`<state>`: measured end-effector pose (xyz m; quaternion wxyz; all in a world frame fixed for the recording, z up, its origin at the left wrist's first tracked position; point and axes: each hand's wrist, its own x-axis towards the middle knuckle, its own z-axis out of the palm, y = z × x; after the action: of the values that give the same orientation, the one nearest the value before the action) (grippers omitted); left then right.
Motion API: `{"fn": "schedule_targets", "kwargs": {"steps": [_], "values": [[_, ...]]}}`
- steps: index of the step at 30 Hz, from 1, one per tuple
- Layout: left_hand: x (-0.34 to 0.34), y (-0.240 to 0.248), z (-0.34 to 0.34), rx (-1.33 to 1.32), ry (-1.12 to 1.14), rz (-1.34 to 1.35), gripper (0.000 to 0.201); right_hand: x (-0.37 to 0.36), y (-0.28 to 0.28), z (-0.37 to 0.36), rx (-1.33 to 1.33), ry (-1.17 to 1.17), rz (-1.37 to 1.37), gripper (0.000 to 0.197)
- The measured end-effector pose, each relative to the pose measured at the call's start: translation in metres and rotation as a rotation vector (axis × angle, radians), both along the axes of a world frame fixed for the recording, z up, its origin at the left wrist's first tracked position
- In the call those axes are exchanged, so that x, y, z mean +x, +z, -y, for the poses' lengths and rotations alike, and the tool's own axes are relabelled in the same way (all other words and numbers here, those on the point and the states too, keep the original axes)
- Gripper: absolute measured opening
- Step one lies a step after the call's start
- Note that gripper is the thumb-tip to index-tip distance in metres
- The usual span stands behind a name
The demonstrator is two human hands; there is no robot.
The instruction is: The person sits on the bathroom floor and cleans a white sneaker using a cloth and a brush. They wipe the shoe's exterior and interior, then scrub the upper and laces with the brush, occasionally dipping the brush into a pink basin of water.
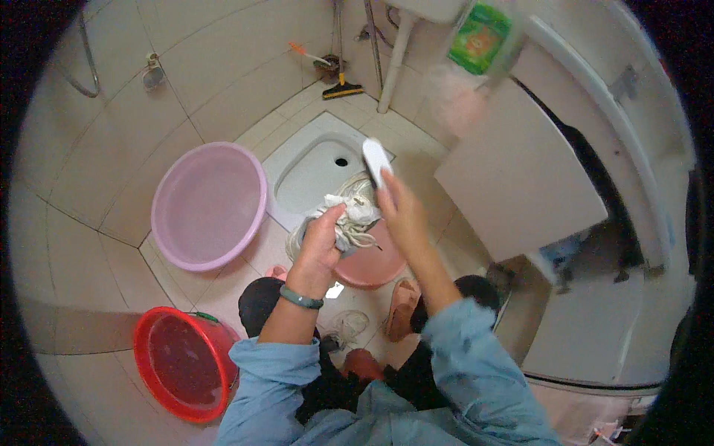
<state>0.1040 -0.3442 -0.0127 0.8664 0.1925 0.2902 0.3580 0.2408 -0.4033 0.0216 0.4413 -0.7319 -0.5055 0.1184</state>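
My left hand, with a grey-green bangle at its wrist, is closed around a bundle of off-white cord. A crumpled white cloth-like piece sits among the loops beside my thumb. In my right hand is a white-backed scrubbing brush, held up just right of the bundle; its dark side faces the cord. Below both hands stands a pink basin, partly covered by the bundle. Another coil of pale cord lies on the floor between my feet.
A large lilac basin stands on the left, with a red bucket of liquid nearer me. Ahead is a squat toilet. A floor squeegee leans in the far corner. A white cabinet panel juts out on the right.
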Motion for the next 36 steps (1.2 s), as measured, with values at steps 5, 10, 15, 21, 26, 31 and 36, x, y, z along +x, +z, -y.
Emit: {"fn": "schedule_targets", "kwargs": {"steps": [5,10,15,21,26,31,36], "values": [[-0.013,0.004,-0.003,-0.019,-0.022,0.112,0.029,0.04,0.025,-0.003,0.197,-0.019,-0.063,0.037],[-0.009,-0.008,-0.013,-0.039,-0.013,0.19,0.029,0.038,0.019,0.062,0.13,0.011,-0.163,0.038],[-0.002,0.003,-0.001,-0.05,-0.025,0.086,0.027,0.002,0.012,0.057,-0.111,0.176,0.185,0.04],[0.0,0.007,0.006,0.017,0.187,-0.14,0.026,0.07,-0.088,-0.037,0.068,-0.065,-0.132,0.043],[0.009,0.023,0.018,0.037,0.351,-0.287,0.026,0.089,-0.238,0.019,-0.328,0.187,-0.079,0.055],[0.01,0.017,0.021,0.092,0.433,-0.344,0.032,0.088,-0.295,0.035,-0.904,0.068,-0.126,0.059],[0.012,0.017,0.022,0.076,0.442,-0.295,0.031,0.107,-0.319,0.042,-0.946,0.089,-0.087,0.051]]}}
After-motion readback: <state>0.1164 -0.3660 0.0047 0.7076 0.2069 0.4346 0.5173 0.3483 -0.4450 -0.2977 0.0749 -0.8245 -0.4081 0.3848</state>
